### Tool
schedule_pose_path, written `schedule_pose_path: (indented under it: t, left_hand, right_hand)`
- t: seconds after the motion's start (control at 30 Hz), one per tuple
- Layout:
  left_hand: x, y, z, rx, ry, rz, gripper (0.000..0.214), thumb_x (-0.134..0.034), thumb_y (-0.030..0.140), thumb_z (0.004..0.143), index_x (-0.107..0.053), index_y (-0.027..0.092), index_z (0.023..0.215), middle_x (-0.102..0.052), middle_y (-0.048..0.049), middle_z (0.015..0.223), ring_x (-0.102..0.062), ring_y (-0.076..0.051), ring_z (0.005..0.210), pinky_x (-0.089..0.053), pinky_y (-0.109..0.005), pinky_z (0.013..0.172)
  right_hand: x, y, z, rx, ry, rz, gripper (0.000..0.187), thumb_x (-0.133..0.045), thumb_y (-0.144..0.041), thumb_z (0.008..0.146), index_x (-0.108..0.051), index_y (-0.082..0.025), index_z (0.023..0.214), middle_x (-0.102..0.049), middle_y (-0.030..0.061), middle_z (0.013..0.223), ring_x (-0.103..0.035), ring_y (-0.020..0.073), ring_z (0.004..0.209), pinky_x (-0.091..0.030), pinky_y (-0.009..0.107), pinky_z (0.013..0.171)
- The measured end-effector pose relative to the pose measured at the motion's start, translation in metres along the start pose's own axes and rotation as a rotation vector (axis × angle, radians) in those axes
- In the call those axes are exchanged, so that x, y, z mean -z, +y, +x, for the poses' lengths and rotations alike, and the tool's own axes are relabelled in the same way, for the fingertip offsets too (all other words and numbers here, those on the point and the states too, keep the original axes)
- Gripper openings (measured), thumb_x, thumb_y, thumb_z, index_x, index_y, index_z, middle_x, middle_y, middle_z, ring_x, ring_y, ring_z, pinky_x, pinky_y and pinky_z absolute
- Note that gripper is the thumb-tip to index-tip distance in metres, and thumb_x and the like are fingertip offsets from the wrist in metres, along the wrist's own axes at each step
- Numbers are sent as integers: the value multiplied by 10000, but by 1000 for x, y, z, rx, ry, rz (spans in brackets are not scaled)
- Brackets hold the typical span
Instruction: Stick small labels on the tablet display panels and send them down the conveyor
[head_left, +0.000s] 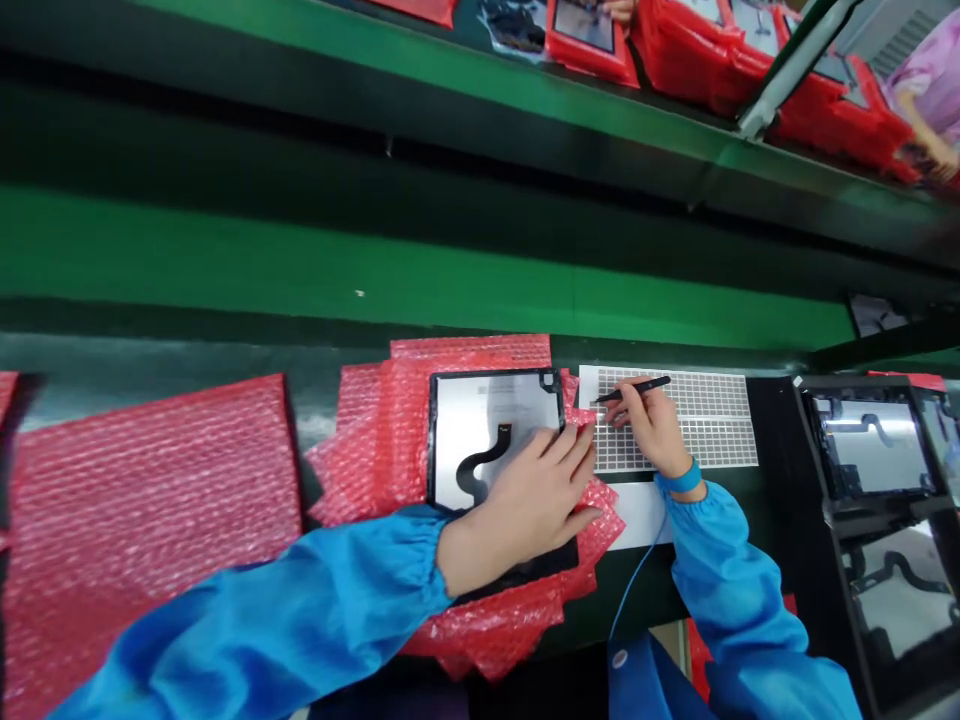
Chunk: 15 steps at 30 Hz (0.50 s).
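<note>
A tablet screen panel point(465, 410) lies back side up, with a silver middle, a black border and a curved black flex cable point(472, 465). Under it are several red bubble-wrap bags point(405, 440). Across the panel's right side rests my left hand point(536, 490), fingers stretched out and spread, holding nothing. My right hand point(649, 425) pinches a pair of black tweezers point(637, 389). Their tip is over the upper left part of a white sheet of small grid-like labels point(712, 420). Whether the tip grips a label is too small to tell.
More red bubble wrap point(150, 500) covers the left of the bench. A black tray point(832, 520) with screen panels stands at right. A blue wrist strap point(681, 480) trails a cord. On the upper shelf point(525, 110) lie red-wrapped panels, with another person's arm point(926, 125) beyond.
</note>
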<state>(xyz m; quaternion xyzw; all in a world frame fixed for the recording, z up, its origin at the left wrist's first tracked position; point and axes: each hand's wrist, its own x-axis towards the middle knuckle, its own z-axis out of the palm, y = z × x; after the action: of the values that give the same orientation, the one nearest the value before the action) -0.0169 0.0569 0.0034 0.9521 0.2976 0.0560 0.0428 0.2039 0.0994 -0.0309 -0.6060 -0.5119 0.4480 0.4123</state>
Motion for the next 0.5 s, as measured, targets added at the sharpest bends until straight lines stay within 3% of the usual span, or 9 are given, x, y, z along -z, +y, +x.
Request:
schedule_pose_path:
  t: [0.3,0.5]
  left_hand:
    - [-4,3,-6,35,27,-21,648,-490,546,1048,-691,33,1390,-637,-231,1498,-566,-394,1345,-369,-506,1081]
    - [-2,1,-7,32,40,-49,597,-493,454,1021,-689,30,1393,-634,-233,1503,-563,-385,1345,-348,-511,1095]
  right_hand:
    - [3,-6,-6,-70,-18,27,420,-602,-614,1034,-641,-203,1112,-793,60,842,-796,200,717,-688,315,583]
    - [3,-7,-5,-85,-28,-7,388,-600,-595,1044,-645,-212,1091,-773,36,744,-803,216,735,-694,327,599]
